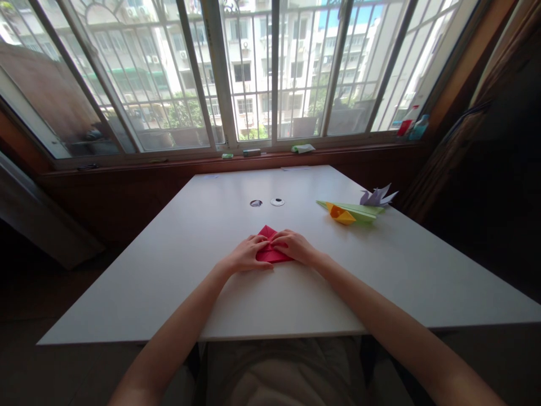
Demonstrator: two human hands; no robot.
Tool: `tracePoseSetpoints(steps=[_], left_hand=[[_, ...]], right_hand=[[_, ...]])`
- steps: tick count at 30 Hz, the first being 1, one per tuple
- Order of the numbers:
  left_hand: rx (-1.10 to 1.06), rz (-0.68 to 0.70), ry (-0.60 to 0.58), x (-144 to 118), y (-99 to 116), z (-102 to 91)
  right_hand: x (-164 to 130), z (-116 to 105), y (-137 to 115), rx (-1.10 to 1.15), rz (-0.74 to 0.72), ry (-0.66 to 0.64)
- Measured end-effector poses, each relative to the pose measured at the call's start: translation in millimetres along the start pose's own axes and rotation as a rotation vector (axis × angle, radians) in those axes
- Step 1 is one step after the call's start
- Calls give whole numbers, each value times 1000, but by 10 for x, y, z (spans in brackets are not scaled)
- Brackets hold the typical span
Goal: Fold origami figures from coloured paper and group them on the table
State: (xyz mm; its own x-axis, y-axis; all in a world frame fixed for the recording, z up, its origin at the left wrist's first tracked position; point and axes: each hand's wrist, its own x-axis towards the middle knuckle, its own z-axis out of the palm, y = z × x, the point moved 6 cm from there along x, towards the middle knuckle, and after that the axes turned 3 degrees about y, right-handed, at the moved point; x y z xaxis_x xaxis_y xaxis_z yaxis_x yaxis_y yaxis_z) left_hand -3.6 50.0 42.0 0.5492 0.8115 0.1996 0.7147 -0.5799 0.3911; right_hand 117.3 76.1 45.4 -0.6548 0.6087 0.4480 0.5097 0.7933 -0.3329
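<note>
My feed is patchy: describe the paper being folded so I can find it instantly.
On the white table under the window, look at the middle near the front edge. The red paper lies flat under both hands, left hand and right hand. It is the only red piece; the other folded papers sit far right.

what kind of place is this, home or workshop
Probably a room in a flat: a white table stands against a barred window facing apartment blocks. Both hands press red folded paper, with finished paper models beside them.
</note>
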Motion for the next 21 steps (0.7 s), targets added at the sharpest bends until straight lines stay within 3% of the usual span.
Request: tracePoseSetpoints(steps=[10,13,17,21], left_hand=[[-10,25,16,-14,60,-88],[1,-12,48,1,0,-91],[64,-121,134,-5,-149,-108],[140,-173,175,-19,-235,-114]], right_hand=[[-28,-141,-5,185,-13,-229],[-27,-138,72,201,40,-205],[-41,-139,275,51,212,-141],[-46,-173,331,-47,243,-55]])
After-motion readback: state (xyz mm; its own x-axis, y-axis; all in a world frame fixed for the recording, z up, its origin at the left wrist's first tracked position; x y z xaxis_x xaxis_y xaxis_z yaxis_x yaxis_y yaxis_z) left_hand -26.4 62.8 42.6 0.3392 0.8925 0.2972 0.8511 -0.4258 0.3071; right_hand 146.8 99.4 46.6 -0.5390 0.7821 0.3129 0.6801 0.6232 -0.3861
